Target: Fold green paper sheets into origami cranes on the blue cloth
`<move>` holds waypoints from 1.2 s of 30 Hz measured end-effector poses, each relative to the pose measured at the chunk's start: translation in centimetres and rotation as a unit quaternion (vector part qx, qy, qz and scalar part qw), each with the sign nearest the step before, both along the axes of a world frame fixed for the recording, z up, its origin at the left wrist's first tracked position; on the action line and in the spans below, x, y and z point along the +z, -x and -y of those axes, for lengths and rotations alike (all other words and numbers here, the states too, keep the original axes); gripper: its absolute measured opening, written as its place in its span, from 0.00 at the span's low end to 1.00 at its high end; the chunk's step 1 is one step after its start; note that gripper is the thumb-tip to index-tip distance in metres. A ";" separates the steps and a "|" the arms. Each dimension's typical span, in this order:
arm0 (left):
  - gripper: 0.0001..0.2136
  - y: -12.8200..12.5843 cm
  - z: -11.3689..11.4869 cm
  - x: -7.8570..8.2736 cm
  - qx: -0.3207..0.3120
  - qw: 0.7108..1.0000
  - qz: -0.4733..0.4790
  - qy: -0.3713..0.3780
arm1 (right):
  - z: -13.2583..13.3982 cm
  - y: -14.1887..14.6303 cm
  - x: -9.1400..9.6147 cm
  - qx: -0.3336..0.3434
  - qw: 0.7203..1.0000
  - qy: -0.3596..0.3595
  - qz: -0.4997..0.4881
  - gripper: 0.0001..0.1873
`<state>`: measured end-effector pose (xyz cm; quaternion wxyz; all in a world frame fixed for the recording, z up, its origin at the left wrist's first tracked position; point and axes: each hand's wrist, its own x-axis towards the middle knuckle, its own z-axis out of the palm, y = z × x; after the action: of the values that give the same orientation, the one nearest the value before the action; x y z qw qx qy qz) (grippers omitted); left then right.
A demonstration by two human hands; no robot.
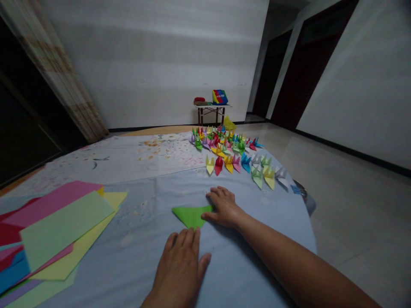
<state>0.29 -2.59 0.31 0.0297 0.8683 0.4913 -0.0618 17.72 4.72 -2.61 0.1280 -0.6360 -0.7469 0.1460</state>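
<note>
A bright green paper (190,215) folded into a triangle lies on the pale blue cloth (141,239). My left hand (180,269) lies flat, fingers together, with its fingertips on the triangle's near corner. My right hand (223,206) rests palm down at the triangle's right corner, thumb touching the paper and fingers spread on the cloth. Neither hand grips anything.
Loose coloured paper sheets (54,231) are stacked at the left. Several folded paper cranes (236,156) stand in rows beyond my right hand. A small table (210,110) with a coloured box stands by the far wall. The cloth's right edge drops to tiled floor (346,201).
</note>
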 end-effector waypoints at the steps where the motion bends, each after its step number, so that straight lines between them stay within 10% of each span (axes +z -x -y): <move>1: 0.22 0.0 0.0 0.0 -0.002 1.000 0.004 -0.001 | -0.1 -0.1 0.0 0.001 1.000 -0.001 0.000 0.39; 16: 0.20 0.5 -0.3 0.6 -0.003 0.998 0.067 0.008 | -1.4 -3.5 0.0 -0.098 0.995 -0.034 0.001 0.33; 25: 0.18 0.7 -0.5 1.3 -0.009 0.994 0.108 0.023 | -0.4 -0.1 -0.8 0.010 0.999 -0.034 -0.004 0.41; 31: 0.14 1.8 -1.0 1.8 -0.036 0.987 0.148 0.045 | -1.5 -1.9 -0.8 -0.041 0.999 -0.016 0.001 0.31; 36: 0.13 2.1 -1.2 1.5 -0.041 0.985 0.161 0.043 | -1.0 -1.4 -0.3 0.061 0.993 -0.087 -0.060 0.20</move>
<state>-1.83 -1.44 1.77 0.1435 0.8840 0.4414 0.0567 19.11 5.67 -2.88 0.2186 -0.5661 -0.7848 0.1261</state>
